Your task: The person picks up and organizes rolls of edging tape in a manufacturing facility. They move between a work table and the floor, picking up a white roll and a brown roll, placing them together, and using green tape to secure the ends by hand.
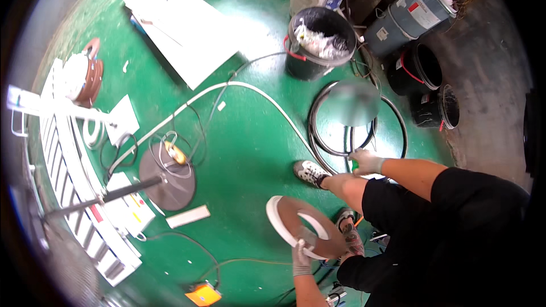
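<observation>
My gloved left hand (303, 254), at the lower middle, grips the inner edge of a wide brown ring (296, 216) with a white outer rim. The ring is tilted and held above the floor beside my legs. My gloved right hand (368, 162) is farther up and to the right, in front of my knee. Its fingers are closed around a small bright-green thing (355, 165), mostly hidden by the hand. Just beyond that hand is a blurred round patch over coiled black hoses (314, 128); what it is I cannot make out.
Black buckets (307, 67), one filled with white waste, and grey drums (392, 28) stand at upper right. White boards (210, 51) lie upper left. A round-based stand (151, 173), white slatted frame (74, 193), orange pedal (203, 294) and cables are on the left. A pale hose (261, 91) crosses the green floor.
</observation>
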Available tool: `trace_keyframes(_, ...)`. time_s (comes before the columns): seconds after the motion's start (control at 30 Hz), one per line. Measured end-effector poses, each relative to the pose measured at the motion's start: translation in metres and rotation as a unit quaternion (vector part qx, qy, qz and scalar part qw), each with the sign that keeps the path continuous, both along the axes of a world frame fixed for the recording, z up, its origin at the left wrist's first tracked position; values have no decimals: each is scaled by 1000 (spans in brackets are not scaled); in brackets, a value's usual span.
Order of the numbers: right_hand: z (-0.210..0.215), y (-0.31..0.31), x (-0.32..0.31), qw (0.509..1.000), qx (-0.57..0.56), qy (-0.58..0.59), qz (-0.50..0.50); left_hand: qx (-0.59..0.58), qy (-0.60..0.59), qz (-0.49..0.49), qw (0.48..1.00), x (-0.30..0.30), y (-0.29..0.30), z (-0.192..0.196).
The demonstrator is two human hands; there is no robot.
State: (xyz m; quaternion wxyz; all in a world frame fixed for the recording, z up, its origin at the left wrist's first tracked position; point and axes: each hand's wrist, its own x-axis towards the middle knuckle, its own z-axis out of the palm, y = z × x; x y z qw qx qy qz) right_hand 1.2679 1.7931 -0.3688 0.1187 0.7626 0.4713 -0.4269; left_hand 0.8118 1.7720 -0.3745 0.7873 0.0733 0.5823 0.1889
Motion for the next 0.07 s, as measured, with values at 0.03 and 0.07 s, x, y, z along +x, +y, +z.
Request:
trace_keyframes(0.03,25,11,2,998,-34,33,-38,-8,17,3,1000,13,11,8)
trace_keyframes(0.07,33,27,8,998,-26,39,-48,-15,33,6,999,26,24,16)
